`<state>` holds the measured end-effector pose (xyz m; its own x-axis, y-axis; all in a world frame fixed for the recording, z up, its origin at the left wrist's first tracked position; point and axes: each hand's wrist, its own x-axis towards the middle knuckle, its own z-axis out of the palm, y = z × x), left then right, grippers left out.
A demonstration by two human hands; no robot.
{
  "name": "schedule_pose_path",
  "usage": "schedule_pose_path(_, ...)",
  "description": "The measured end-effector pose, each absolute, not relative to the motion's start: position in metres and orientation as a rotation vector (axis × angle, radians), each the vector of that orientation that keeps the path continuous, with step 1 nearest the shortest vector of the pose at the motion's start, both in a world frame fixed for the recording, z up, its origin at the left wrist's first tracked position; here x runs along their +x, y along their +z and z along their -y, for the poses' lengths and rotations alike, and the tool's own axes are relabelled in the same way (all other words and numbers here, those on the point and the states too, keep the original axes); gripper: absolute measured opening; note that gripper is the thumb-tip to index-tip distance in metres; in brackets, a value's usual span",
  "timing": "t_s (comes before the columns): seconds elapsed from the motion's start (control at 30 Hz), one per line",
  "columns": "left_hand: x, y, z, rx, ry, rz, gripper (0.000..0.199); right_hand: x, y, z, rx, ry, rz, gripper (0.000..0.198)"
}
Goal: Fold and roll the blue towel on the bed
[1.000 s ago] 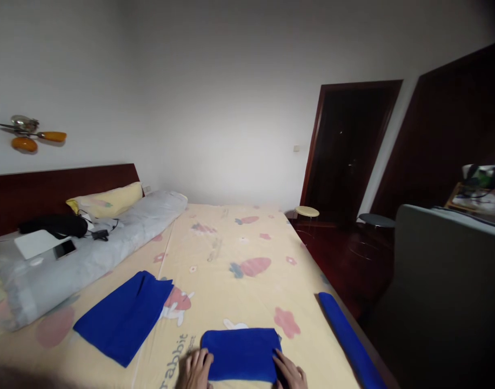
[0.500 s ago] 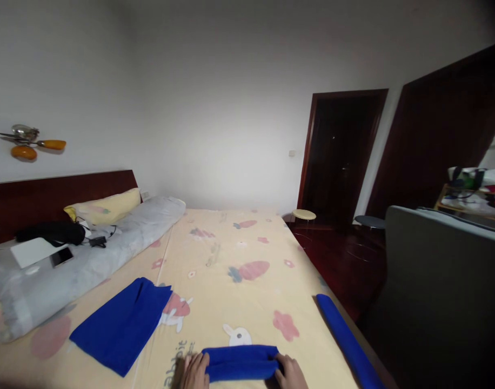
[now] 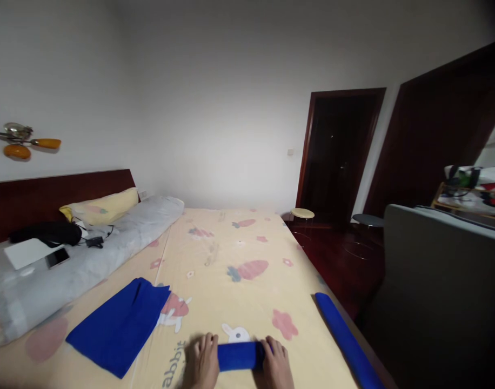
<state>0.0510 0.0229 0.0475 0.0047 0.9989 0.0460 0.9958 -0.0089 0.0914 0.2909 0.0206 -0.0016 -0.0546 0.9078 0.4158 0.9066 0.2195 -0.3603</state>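
A small folded or rolled blue cloth point(image 3: 240, 356) lies on the bed near its front edge. At its left end my left hand point(image 3: 206, 357) is closed, fingers curled over the cloth. My right hand point(image 3: 276, 361) grips the opposite end in the same way, thumb hidden. Off to the left, a larger blue cloth point(image 3: 120, 327) lies flat with a small fold at its top. Along the bed's right edge stretches a long, narrow blue cloth point(image 3: 347, 340), folded or rolled.
The bed point(image 3: 215, 300) has a cream sheet with rabbit and carrot prints. A grey quilt point(image 3: 121, 254) lies along the left, with a phone point(image 3: 58, 257) and black bag point(image 3: 48, 234) on it. A dark chair back point(image 3: 437, 281) stands right; stools point(image 3: 302, 213) are beyond.
Both hands have moved forward over the ends of the blue cloth. Less of the cloth shows between them, and it looks narrower. The view has shifted slightly.
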Motion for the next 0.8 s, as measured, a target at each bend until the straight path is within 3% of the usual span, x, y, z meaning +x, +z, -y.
schedule_pose_path(0.2,0.108,0.040,-0.014,2.046,0.055,-1.791,0.061,0.249,-0.024,-0.018,-1.582,0.259,2.114,0.049)
schedule_pose_path(0.4,0.065,0.023,-0.017,2.085,0.122,-1.809,0.068,0.291,-0.021,-0.021,-1.682,0.256,2.068,0.043)
schedule_pose_path(0.8,0.030,0.031,-0.032,2.133,0.190,-1.910,0.047,0.311,-0.012,-0.036,-1.637,0.522,1.813,0.047)
